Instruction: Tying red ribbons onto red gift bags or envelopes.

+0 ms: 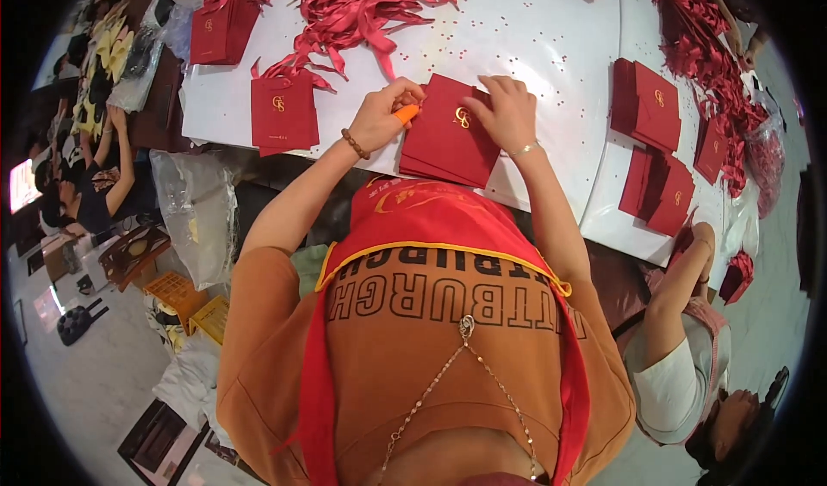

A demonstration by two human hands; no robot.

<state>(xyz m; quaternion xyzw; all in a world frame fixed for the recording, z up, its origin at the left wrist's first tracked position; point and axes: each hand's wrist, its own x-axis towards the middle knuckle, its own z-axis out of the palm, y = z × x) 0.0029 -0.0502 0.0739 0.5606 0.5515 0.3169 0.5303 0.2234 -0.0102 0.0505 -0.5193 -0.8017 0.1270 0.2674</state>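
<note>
A stack of flat red paper bags (448, 146) with a gold emblem lies at the table's near edge, right in front of me. My left hand (385, 117) is at the stack's upper left corner, its fingers curled together. An orange finger cover (406, 115) sits on one of its digits. Whatever those fingers pinch is too small to make out. My right hand (506, 114) rests on the stack's upper right part, thumb across the top bag near the emblem and fingers spread apart beyond the edge.
Red ribbons (366, 17) lie heaped beyond my left hand. More red bags (284, 111) lie at left, with another pile (224, 34) behind. Several stacks (646, 103) stand at right. Small red dots speckle the white table (551, 81). A co-worker's arm (680, 292) reaches in at lower right.
</note>
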